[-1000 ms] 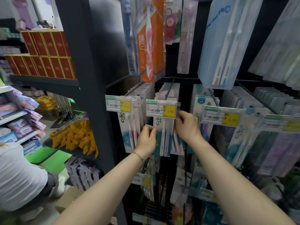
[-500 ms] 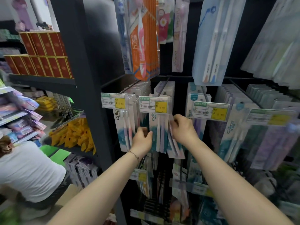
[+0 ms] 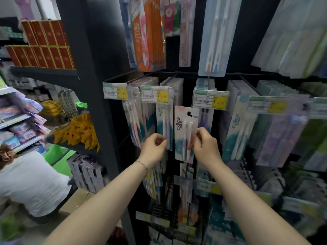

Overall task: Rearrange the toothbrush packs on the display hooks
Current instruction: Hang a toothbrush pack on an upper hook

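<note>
My right hand grips a white toothbrush pack with two purple and pink brushes; the pack is off its hook and held upright in front of the display. To its left, my left hand pinches the lower edge of the front pack that still hangs on the second hook, under a yellow price tag. More rows of packs hang on the hooks either side, each behind its own tag.
A dark steel upright stands left of the display. Larger packs hang from the row above. A person in a white shirt crouches low at the left by a cardboard box. Lower hooks hold more packs.
My right hand has pulled one pack off the second hook and brought it out to the right. My left hand stayed on the packs still hanging there. The view shifted slightly.
</note>
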Action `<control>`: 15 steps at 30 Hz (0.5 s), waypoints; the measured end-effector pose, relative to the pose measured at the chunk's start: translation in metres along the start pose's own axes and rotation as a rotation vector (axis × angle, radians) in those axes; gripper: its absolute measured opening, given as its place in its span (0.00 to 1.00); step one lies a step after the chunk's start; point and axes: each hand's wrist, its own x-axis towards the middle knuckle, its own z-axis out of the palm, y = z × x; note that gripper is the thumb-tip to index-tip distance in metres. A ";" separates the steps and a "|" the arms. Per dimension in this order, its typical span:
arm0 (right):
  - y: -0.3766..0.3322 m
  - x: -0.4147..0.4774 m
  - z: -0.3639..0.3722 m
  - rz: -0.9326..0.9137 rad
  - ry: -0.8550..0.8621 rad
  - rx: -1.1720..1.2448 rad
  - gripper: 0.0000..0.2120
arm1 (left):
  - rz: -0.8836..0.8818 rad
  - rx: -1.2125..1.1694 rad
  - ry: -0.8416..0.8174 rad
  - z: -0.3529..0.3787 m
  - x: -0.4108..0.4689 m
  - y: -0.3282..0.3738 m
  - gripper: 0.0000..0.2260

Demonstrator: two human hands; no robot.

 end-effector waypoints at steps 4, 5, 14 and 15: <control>0.003 -0.017 -0.008 -0.078 -0.040 0.006 0.10 | 0.081 -0.077 -0.035 0.010 -0.016 0.006 0.10; 0.003 -0.021 -0.009 -0.096 -0.043 0.011 0.11 | 0.094 -0.094 -0.033 0.011 -0.020 0.007 0.10; -0.017 -0.024 0.004 -0.202 -0.061 0.044 0.08 | 0.215 -0.140 0.021 -0.003 -0.034 0.001 0.04; -0.020 -0.020 0.008 -0.217 -0.061 0.035 0.07 | 0.209 -0.163 0.015 -0.007 -0.033 -0.001 0.04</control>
